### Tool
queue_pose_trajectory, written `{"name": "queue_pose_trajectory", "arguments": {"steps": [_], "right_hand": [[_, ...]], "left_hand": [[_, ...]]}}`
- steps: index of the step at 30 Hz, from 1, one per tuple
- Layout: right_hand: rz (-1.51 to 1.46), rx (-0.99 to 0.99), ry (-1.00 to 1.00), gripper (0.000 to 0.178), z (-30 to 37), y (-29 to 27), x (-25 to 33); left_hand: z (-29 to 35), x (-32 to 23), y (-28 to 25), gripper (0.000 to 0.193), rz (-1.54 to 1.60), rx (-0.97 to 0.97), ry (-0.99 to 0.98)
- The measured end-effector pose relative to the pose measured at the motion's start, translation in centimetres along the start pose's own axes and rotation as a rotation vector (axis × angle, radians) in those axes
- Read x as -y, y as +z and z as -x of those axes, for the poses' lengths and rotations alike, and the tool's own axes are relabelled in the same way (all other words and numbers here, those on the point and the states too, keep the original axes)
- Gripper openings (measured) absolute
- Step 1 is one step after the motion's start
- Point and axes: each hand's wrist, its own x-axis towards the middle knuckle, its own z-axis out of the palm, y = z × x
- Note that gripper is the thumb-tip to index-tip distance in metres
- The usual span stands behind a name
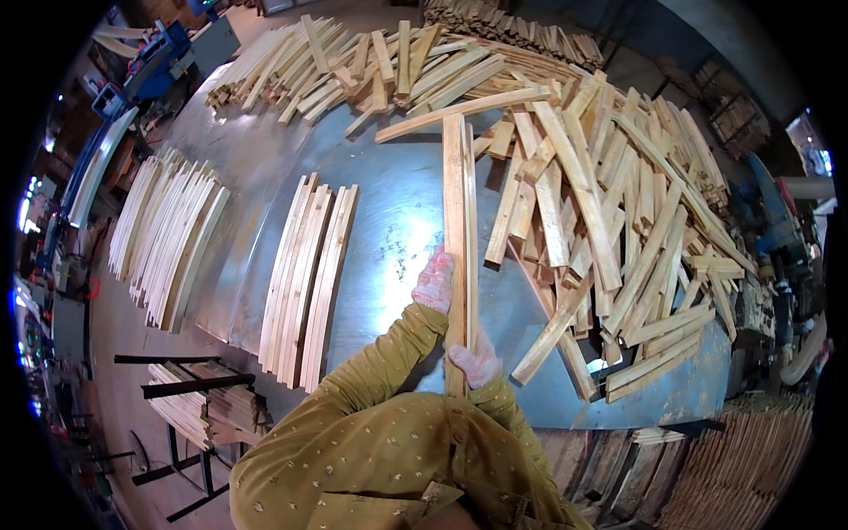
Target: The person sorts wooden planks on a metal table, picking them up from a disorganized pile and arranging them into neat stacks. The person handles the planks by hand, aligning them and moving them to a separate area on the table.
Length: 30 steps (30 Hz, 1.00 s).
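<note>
Now both gloved hands, left hand point(434, 283) and right hand point(474, 360), grip the upright wooden slats point(458, 203).

Lower end of the held wooden slats point(459, 256) hidden behind the right hand point(475, 364) and olive sleeve point(389, 442). Left hand point(434, 283) fingers tucked behind the slats' edge. Stacked strips point(751, 459) at lower right swallowed by the dark fisheye rim. Blue machinery point(146, 66) at upper left blurred, too small to identify.

bare metal table point(389, 221) between neat slat rows point(309, 283) and loose slat heap point(618, 230)
</note>
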Motion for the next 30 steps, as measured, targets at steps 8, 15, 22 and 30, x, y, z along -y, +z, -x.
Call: {"name": "queue_pose_trajectory", "arguments": {"steps": [8,15,22,30], "right_hand": [[-0.038,-0.214,0.137,0.056,5.7,-1.6,2.3],[-0.128,-0.579,-0.052,0.063,15.8,-3.7,1.2],[-0.531,-1.583,-0.215,0.044,36.1,-21.6,0.9],[0.044,-1.973,0.422,0.063,55.5,-54.0,-10.0]], "left_hand": [[4.4,-1.8,6.8,0.055,0.186,0.247,-0.269],[10.2,4.3,14.3,0.065,-0.027,0.604,-0.227],[12.3,10.6,16.7,0.062,-0.346,0.861,-0.250],[11.3,19.4,18.0,0.069,-0.981,0.465,0.074]]}}
